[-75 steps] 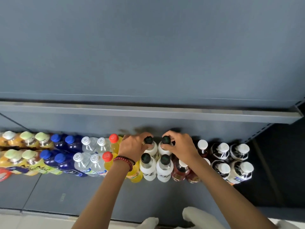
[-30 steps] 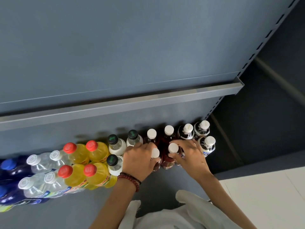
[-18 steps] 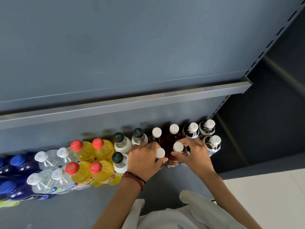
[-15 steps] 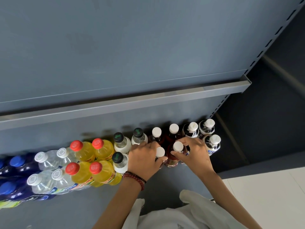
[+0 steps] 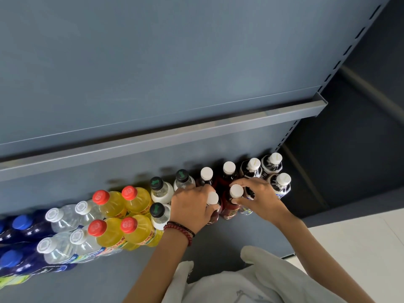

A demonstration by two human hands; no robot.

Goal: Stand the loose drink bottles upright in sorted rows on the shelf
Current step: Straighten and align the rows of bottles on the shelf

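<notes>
clothing: pale fabric (image 5: 251,287) fills the near edge below both forearms, that's all I can see of the person.
bracelet: dark red beads (image 5: 181,231) on the left wrist.
left hand: left hand (image 5: 191,206) curled around the front red-drink bottle on the left (image 5: 213,201), fingers and thumb pressed to its neck just under the white cap. Clamped on it, I'd say. Bottle body mostly hidden by the hand.
right hand: right hand (image 5: 260,199) pinching the neighbouring front red-drink bottle (image 5: 236,193) at the neck, thumb near side, fingers arched over the far side. Closed on it, cap left bare.
held bottles: both upright, side by side, touching, in the near row on the lower shelf (image 5: 105,278).
near row, left of hands: black-cap white bottle (image 5: 158,213), two red-cap yellow bottles (image 5: 129,229), clear bottles with white caps (image 5: 59,246), then blue-cap bottles (image 5: 15,261) at the far left. All standing.
near row, right of hands: white-cap dark-label bottle (image 5: 282,183) just beside the right hand.
far row: same order repeated behind, ending in two red-drink bottles (image 5: 228,171) and dark-label ones (image 5: 272,162) at the right end.
obstruction: upper shelf lip (image 5: 175,134) overhangs the far row; slotted upright (image 5: 341,62) on the right.
floor: pale tiles (image 5: 360,241) to the near right.
</notes>
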